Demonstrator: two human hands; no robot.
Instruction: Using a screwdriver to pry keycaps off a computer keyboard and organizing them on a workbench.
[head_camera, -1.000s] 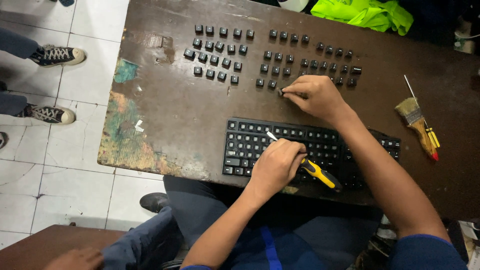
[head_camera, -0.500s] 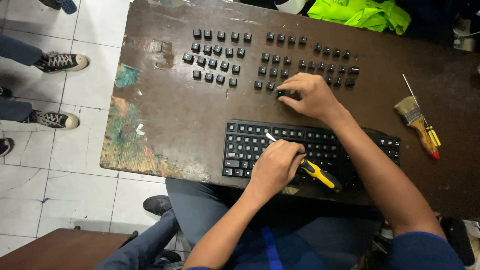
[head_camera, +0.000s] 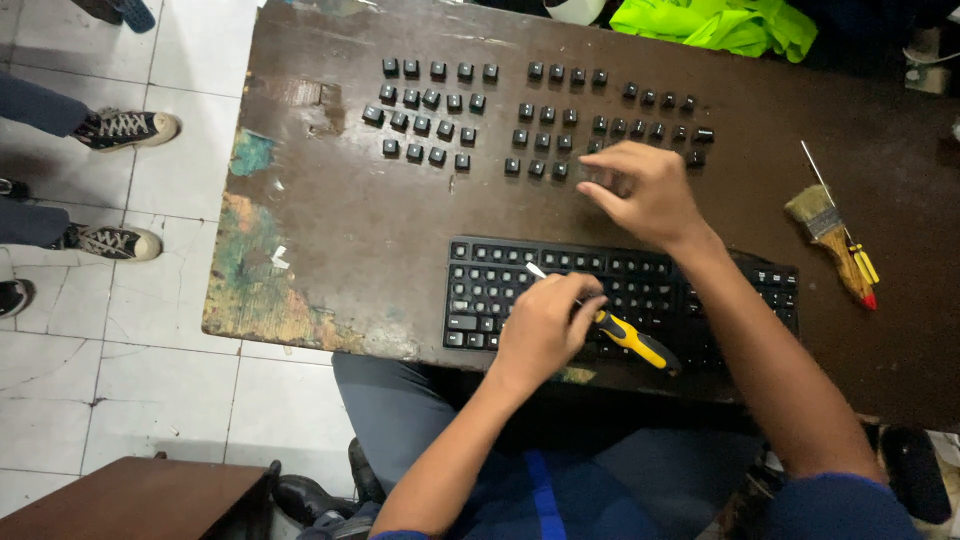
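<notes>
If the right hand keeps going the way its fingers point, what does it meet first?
Probably the small black square keycaps laid out on the brown wooden table, just beyond the right hand; its height above them is unclear.

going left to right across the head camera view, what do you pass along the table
Sneakers on the tiled floor → paint-stained table edge → loose keycaps laid in rows → left hand holding a yellow-handled screwdriver over the black keyboard → right hand at the keycaps → paintbrush.
</notes>
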